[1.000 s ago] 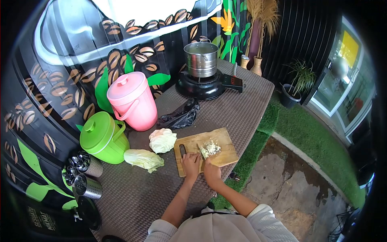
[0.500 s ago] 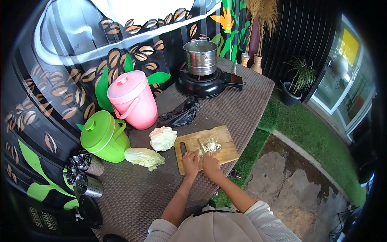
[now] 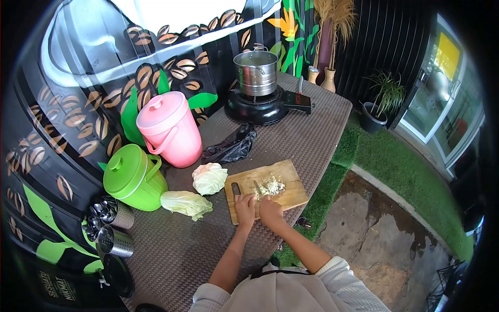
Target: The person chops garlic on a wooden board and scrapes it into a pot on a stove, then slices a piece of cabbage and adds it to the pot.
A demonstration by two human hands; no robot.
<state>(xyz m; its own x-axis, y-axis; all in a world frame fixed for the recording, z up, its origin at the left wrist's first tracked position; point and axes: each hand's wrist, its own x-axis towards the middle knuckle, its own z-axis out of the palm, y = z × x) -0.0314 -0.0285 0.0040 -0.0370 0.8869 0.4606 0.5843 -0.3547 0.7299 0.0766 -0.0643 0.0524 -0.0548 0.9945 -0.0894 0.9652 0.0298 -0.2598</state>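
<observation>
A wooden cutting board (image 3: 293, 191) lies on the brown textured table, with a small heap of pale chopped pieces (image 3: 272, 185) on it. My right hand (image 3: 271, 211) is closed round the handle of a knife (image 3: 257, 188), whose blade points away from me at the heap's left edge. My left hand (image 3: 245, 208) rests at the left part of the board, below its handle slot, its fingertips close to the blade; whether it holds anything is too small to tell. Left of the board are a round cabbage (image 3: 210, 178) and a longer leafy cabbage (image 3: 186, 204).
A black plastic bag (image 3: 231, 146) lies beyond the cabbages. Behind it a metal pot (image 3: 255, 73) stands on a black stove (image 3: 249, 108). Pink (image 3: 174, 132) and green (image 3: 136, 179) lidded buckets and metal utensil holders (image 3: 115, 241) line the left side.
The view has shifted slightly. Both hands stay at nearly the same place on the board, and the knife remains in my right hand.
</observation>
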